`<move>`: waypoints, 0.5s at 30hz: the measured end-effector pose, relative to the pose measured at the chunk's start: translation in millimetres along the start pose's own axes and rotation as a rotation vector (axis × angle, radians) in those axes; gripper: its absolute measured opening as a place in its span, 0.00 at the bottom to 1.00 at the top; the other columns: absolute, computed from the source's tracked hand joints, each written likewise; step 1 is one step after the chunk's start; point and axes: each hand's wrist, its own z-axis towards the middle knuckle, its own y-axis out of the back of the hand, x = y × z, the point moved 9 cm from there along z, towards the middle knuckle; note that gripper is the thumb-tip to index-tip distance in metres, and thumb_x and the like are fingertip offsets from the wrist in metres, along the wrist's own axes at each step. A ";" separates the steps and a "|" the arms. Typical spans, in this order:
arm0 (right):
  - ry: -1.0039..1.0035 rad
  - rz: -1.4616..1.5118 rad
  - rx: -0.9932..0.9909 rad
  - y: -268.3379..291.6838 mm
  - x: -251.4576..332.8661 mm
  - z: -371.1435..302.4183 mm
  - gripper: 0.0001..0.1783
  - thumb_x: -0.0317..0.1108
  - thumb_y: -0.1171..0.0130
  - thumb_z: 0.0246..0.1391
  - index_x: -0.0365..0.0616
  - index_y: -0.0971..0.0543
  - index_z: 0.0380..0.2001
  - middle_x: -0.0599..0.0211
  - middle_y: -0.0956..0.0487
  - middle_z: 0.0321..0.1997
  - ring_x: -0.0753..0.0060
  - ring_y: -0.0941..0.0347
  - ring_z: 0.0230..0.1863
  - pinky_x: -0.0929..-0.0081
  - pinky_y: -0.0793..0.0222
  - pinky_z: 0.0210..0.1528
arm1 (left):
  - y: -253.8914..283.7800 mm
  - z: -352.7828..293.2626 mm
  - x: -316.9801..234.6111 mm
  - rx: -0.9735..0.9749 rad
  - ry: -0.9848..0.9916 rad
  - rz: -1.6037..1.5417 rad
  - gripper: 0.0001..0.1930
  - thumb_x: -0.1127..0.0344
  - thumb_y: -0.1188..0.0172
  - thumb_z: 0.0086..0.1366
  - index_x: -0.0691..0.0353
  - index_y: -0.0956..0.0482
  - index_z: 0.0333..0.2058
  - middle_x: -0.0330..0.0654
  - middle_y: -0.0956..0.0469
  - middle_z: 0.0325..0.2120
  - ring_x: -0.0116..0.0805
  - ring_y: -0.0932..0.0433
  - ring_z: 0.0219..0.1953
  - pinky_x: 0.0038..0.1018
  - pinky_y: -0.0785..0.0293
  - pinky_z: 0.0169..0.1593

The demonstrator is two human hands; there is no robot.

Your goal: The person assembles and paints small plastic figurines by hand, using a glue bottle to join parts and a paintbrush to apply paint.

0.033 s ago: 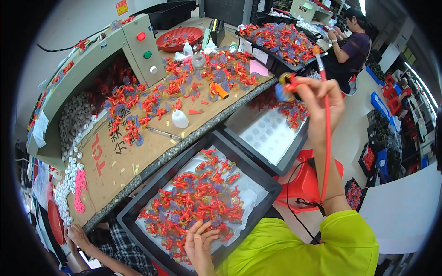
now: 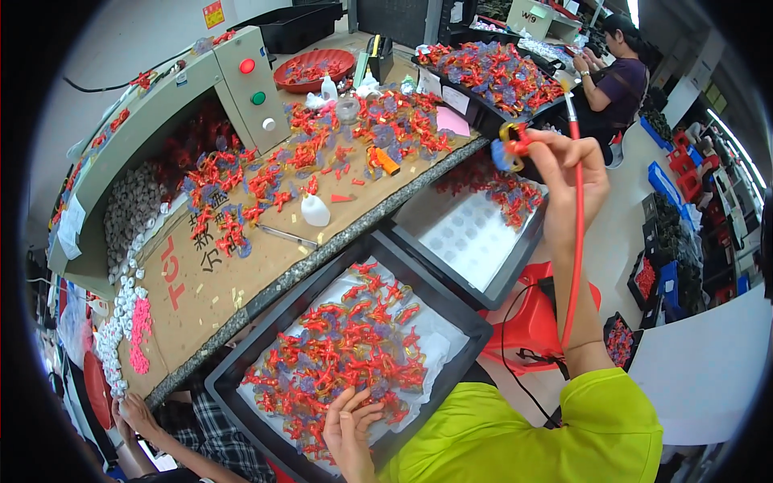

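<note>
Raised at the right, my right hand (image 2: 578, 173) pinches a small plastic figure (image 2: 509, 153) with red, yellow and blue parts between thumb and fingertips. The same hand holds a long red-handled brush (image 2: 576, 241), its metal collar and pale bristles pointing up. Over the lower part of a black tray (image 2: 437, 288), my left hand (image 2: 348, 431) rests with its fingers bent and a little apart. Its fingertips lie among many similar red figures (image 2: 338, 346) with clear yellow and bluish parts, spread on white paper. I see nothing gripped there.
A cardboard-covered bench (image 2: 266, 274) holds figure piles, a white bottle (image 2: 315, 209) and a machine (image 2: 250, 88) with buttons. A second black tray (image 2: 475, 241) and a red stool (image 2: 531, 318) stand close by. Another person's hands (image 2: 137, 414) work lower left; a person (image 2: 624, 80) sits far right.
My right hand has shifted slightly right and down with the figure and brush. The figure has turned a little, and the brush tip has moved right. My left hand stays put.
</note>
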 end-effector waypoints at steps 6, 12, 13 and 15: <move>0.281 -0.333 -0.058 30.4 -35.0 69.7 0.18 0.23 0.38 0.51 0.42 0.39 0.19 0.62 0.20 0.29 0.81 0.26 0.34 0.83 0.32 0.38 | -11.4 -2.4 -7.0 0.041 0.036 0.017 0.22 0.60 0.50 0.69 0.71 0.33 0.54 0.52 0.24 0.46 0.35 0.21 0.39 0.26 0.25 0.44; 0.353 -0.876 -0.280 84.0 -138.1 217.7 0.12 0.35 0.30 0.42 0.41 0.24 0.21 0.64 0.21 0.21 0.72 0.25 0.23 0.74 0.29 0.29 | -8.0 -2.4 -13.4 -0.006 0.001 0.056 0.21 0.60 0.49 0.69 0.70 0.31 0.53 0.51 0.24 0.45 0.36 0.21 0.40 0.25 0.25 0.43; 0.350 -1.022 -0.330 98.2 -165.8 230.6 0.12 0.35 0.30 0.40 0.42 0.24 0.20 0.64 0.21 0.20 0.69 0.24 0.23 0.72 0.29 0.29 | -7.6 -4.0 -15.3 -0.020 -0.014 0.061 0.21 0.60 0.49 0.69 0.70 0.31 0.53 0.51 0.24 0.45 0.36 0.21 0.40 0.25 0.25 0.43; 0.191 -1.020 -0.486 177.7 -241.1 267.2 0.08 0.33 0.32 0.38 0.45 0.23 0.19 0.64 0.22 0.19 0.66 0.23 0.25 0.69 0.29 0.29 | -8.2 -7.2 -16.5 -0.055 -0.029 0.060 0.20 0.60 0.49 0.69 0.70 0.31 0.53 0.51 0.23 0.45 0.36 0.21 0.40 0.25 0.25 0.43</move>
